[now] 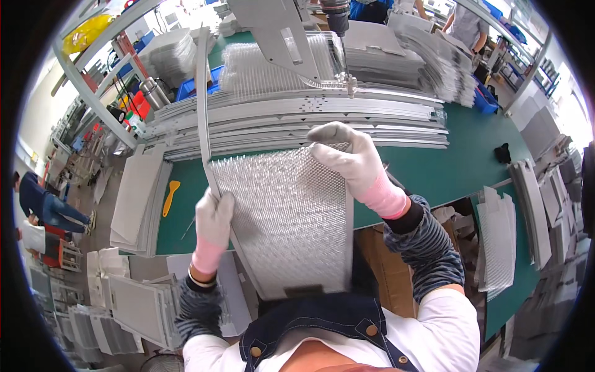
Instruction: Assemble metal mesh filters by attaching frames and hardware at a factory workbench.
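A silvery metal mesh panel (288, 217) is tilted in front of me, its lower end by my apron. Pale metal edging runs along its sides, and a long thin channel strip (202, 105) continues upward past its top left corner. My left hand (212, 223), in a white and pink glove, is closed around the edging at the panel's left side. My right hand (353, 162), gloved the same way, pinches the mesh at its top right corner. The mesh's top edge between my hands is bare, without edging.
A machine head with a downward tool (350, 84) hangs over the green table (421, 167). Long metal profiles (297, 121) lie across the back. Flat panels (137, 198) and a yellow scraper (171, 197) are at left; mesh sheets (498, 239) are at right. Other people stand farther off.
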`<state>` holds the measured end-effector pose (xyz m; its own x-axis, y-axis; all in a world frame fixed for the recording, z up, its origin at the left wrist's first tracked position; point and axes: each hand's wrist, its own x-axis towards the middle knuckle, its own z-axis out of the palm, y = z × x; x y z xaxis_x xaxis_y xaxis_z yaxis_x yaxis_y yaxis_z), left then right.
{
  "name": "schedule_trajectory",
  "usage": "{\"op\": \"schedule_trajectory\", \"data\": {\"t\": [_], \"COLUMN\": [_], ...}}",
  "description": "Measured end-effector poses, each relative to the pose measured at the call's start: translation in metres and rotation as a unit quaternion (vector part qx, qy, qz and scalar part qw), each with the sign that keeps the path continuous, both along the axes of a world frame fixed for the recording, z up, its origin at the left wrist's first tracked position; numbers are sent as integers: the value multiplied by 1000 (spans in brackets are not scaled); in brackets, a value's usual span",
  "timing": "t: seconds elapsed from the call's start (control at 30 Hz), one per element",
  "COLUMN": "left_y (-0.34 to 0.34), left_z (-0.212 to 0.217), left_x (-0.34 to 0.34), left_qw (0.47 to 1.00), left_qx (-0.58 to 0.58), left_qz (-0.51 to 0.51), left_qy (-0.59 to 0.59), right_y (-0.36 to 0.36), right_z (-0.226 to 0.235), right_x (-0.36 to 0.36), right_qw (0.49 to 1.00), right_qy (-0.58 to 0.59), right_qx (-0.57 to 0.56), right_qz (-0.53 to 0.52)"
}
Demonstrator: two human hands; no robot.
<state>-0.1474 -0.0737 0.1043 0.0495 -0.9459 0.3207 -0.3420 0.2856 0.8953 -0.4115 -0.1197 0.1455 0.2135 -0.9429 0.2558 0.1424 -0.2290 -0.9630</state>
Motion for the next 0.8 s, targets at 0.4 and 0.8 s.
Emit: {"op": "schedule_trajectory", "data": {"t": [0.4,0.8], "left_y": [-22,-66], "left_z": [98,110], "left_x": [44,-7], "left_qw": [895,829], "left_qx": [121,90], "left_qz": [-332,-434], "left_qy": [-273,-341], "right_y": [33,34], "right_z": [-23,-24], "right_x": [12,7], "right_qw": [997,996], "right_qy": [39,73], "right_qx": [64,37], "right_qz": [15,-24]}}
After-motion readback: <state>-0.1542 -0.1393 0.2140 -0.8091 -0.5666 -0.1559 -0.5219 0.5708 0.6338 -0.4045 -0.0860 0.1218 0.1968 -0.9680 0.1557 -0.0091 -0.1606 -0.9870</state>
